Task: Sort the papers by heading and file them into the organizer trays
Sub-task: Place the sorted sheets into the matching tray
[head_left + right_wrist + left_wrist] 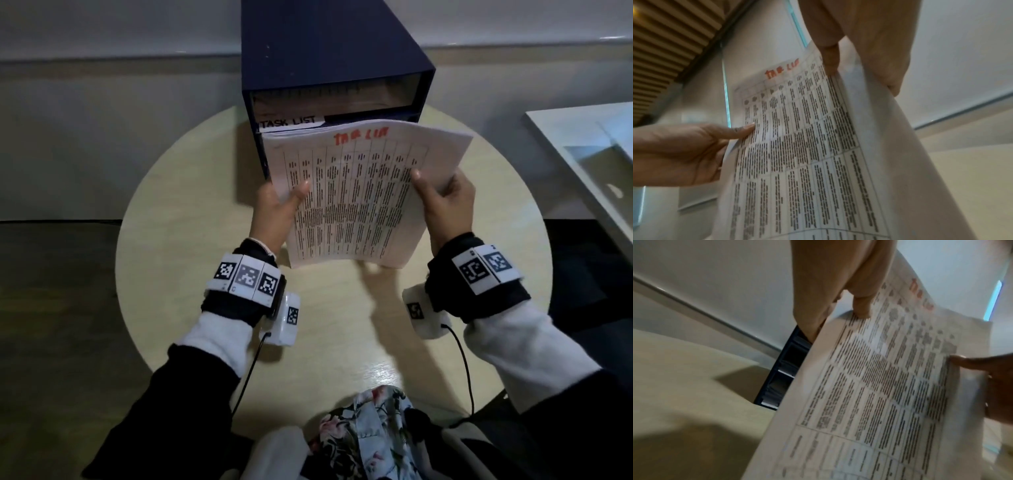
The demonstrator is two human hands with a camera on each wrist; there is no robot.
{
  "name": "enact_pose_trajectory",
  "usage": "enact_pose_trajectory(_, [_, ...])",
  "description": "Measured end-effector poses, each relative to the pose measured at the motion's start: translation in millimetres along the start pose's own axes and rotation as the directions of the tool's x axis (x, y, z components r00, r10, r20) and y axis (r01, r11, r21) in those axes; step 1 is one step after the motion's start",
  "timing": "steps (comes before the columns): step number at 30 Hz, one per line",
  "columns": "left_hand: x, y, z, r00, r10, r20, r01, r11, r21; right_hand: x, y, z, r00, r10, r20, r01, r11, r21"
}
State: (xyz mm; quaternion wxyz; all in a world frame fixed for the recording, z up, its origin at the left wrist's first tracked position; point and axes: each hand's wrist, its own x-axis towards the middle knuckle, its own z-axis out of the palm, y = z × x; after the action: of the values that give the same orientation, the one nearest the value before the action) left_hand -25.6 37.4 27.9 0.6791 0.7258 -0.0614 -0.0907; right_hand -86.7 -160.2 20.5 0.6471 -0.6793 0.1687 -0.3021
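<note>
Above the round table (164,212), in front of the dark blue organizer (329,61), the left hand (274,212) pinches the left edge of a sheaf of papers (359,205), thumb on the printed face, fingers behind. Sheaf held off the table, top sheet a ruled table under a red handwritten heading, far edge just beside the tray opening below a white "TASK LIST" label (291,121). Right hand (445,205) grips the right edge likewise, thumb on top, fingers curled underneath; farther right, a white tray (555,137) lies well apart.
</note>
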Motion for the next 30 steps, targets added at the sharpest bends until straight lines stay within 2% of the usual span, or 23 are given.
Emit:
enact_pose_trajectory(2, [7,-8,2,0.997,-0.079,-0.005,0.079,0.995,0.063,2,8,1,0.998,0.058,0.011,-0.058,0.997,-0.042])
enact_pose_trajectory(4, [16,-7,5,0.993,-0.109,-0.045,0.112,0.992,0.066,9,9,4,0.999,0.049,0.023,-0.046,0.993,-0.109])
enact_pose_trajectory(6, [30,4,8,0.989,-0.097,-0.108,0.099,0.995,0.014,19,8,7,0.996,0.068,0.049,-0.058,0.978,-0.198])
enact_pose_trajectory(8, [45,14,9,0.982,-0.087,-0.168,0.09,0.996,0.012,27,11,6,0.985,0.154,0.079,-0.126,0.951,-0.283])
enact_pose_trajectory(12, [66,28,5,0.974,-0.052,-0.22,0.056,0.998,0.009,17,16,-5,0.941,0.293,0.166,-0.233,0.922,-0.309])
enact_pose_trajectory(15, [80,34,2,0.968,-0.044,-0.248,0.034,0.998,-0.045,2,16,-16,0.906,0.33,0.265,-0.284,0.939,-0.195])
enact_pose_trajectory(20, [106,39,-8,0.933,-0.124,-0.338,0.106,0.992,-0.071,-4,4,-24,0.823,0.358,0.441,-0.395,0.919,-0.008])
enact_pose_trajectory(22, [108,39,-11,0.949,-0.133,-0.285,0.109,0.989,-0.099,5,-1,-21,0.843,0.338,0.419,-0.388,0.921,0.038])
enact_pose_trajectory(26, [90,43,-11,0.988,-0.093,-0.12,0.077,0.989,-0.126,38,-15,2,0.897,0.342,0.279,-0.383,0.918,0.104])
enact_pose_trajectory(28, [80,47,-13,0.993,-0.057,-0.099,0.038,0.983,-0.177,56,-25,19,0.902,0.367,0.228,-0.41,0.893,0.185])
enact_pose_trajectory(30, [74,50,-15,0.994,-0.039,-0.106,0.012,0.971,-0.24,75,-34,36,0.895,0.378,0.239,-0.437,0.854,0.284])
